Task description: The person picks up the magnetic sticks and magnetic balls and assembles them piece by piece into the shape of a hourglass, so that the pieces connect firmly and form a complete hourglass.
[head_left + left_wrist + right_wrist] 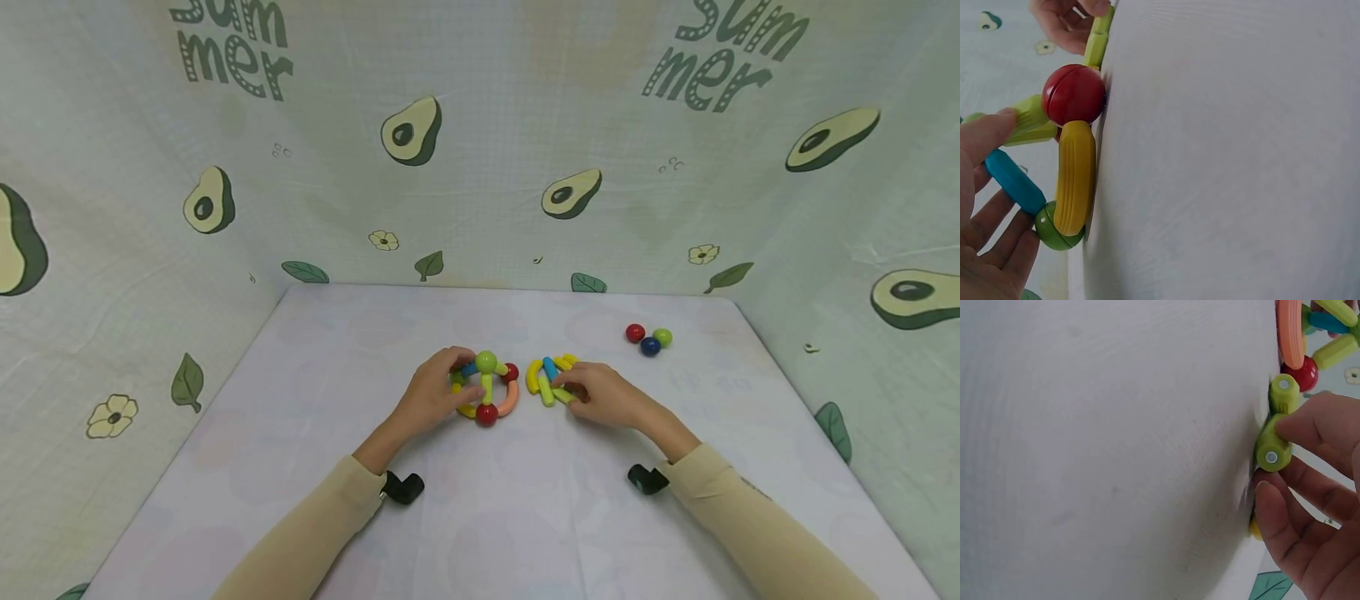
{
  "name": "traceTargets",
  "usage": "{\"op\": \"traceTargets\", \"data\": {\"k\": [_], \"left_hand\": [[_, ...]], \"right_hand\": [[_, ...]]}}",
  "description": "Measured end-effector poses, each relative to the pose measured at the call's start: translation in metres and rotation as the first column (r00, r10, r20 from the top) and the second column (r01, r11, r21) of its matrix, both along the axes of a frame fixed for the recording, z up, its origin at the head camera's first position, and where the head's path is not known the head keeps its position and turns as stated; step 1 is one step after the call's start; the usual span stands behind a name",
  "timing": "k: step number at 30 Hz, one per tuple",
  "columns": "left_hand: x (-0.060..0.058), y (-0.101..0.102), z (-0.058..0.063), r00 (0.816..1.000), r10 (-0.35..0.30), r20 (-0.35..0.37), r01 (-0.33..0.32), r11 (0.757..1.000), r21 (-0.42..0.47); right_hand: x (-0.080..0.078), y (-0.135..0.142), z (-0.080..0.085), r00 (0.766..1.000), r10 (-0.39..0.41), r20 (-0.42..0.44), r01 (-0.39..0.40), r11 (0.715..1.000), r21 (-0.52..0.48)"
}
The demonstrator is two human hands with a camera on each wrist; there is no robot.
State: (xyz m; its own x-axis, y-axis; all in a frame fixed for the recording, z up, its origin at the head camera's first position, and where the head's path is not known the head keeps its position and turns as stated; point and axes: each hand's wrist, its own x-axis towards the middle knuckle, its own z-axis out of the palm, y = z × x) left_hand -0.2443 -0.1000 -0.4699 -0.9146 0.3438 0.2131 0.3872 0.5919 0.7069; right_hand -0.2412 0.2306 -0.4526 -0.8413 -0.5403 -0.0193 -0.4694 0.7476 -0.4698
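Head view faces forward and down over both hands point(435, 387) point(600, 396) — wrist views sit close.

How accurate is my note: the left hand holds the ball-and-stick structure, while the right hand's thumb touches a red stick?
Wrong colour: in the right wrist view, the right hand has its thumb on a green stick, not a red one. The left hand does hold the ball-and-stick structure.

The head view is evenly bright; both wrist views are dimmer, softly shadowed.
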Motion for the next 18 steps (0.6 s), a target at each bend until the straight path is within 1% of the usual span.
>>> {"op": "traceTargets", "data": {"k": [6, 9, 13, 18], "left_hand": [[0.0, 0.0, 0.0, 1.0, 0.0, 0.003, 0.0, 1.0, -0.004], [-0.001, 0.0, 0.0, 1.0, -0.004, 0.004, 0.004, 1.0, -0.002], [-0.001, 0.0, 0.0, 1.0, -0.003, 0.002, 0.003, 1.0, -0.004], [-0.002, -0.001, 0.0, 1.0, 0.005, -0.002, -0.005, 1.0, -0.008]], "right_hand": [[0.002, 0.001, 0.003, 1.0, 0.017, 0.009, -0.017, 1.0, 0.015], [0.003, 0.002, 0.005, 1.0, -0.005, 0.011, 0.005, 1.0, -0.003], [0.003, 0.003, 0.007, 0.999, -0.039, -0.027, 0.037, 0.996, -0.083], [0.001, -0.008, 0.014, 0.994, -0.051, -0.095, 0.029, 0.976, -0.215]]}}
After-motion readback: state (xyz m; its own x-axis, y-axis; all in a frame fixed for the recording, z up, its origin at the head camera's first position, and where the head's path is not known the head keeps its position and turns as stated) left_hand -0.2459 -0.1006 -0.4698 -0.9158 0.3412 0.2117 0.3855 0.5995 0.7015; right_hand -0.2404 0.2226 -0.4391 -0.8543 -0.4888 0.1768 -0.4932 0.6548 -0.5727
